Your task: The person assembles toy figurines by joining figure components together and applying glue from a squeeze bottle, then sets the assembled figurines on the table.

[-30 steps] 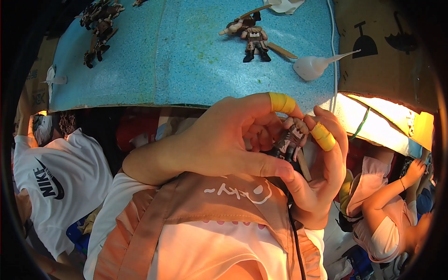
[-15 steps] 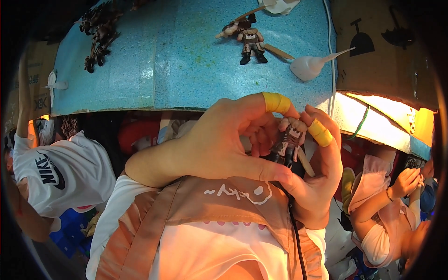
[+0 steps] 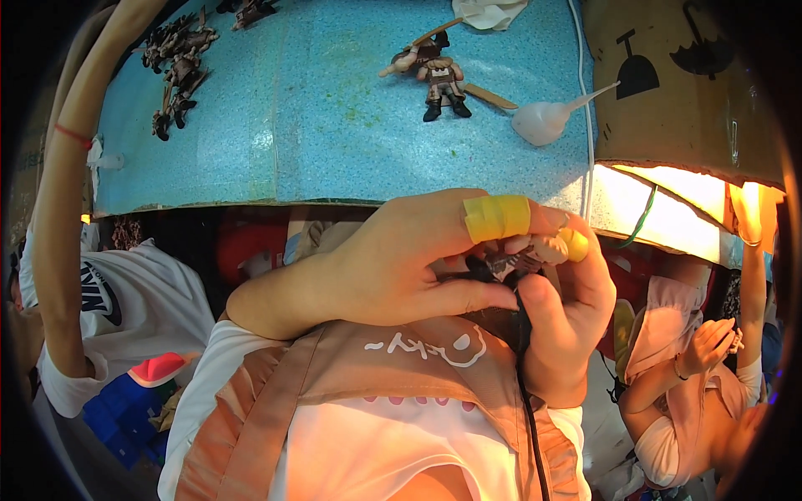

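A speckled, glossy blue table (image 3: 351,142) with a bent front edge spans the upper half of the frame. At upper right lies a stiff brown cardboard sheet (image 3: 685,117), dark shapes printed on it. A smooth brown apron (image 3: 376,359) with ruffled straps fills the lower centre.

Mid-frame, the left hand (image 3: 401,259) and right hand (image 3: 572,305) share one grip, both clenched around a single held figure (image 3: 511,264). It sits between their fingertips, right of centre, its moulded dark-and-pale body partly hidden by the fingers; thumbs press from below.

At upper left, brown figures form a tangled heap (image 3: 177,63), too jumbled to count. Upper right of centre is one squat, translucent white bottle (image 3: 539,123) with a tapering nozzle. Beside it lie two figures (image 3: 440,77), touching or overlapping, with two slim brown strips (image 3: 491,96). Smallest are two wrinkled yellow tape bands (image 3: 497,217), one per hand.
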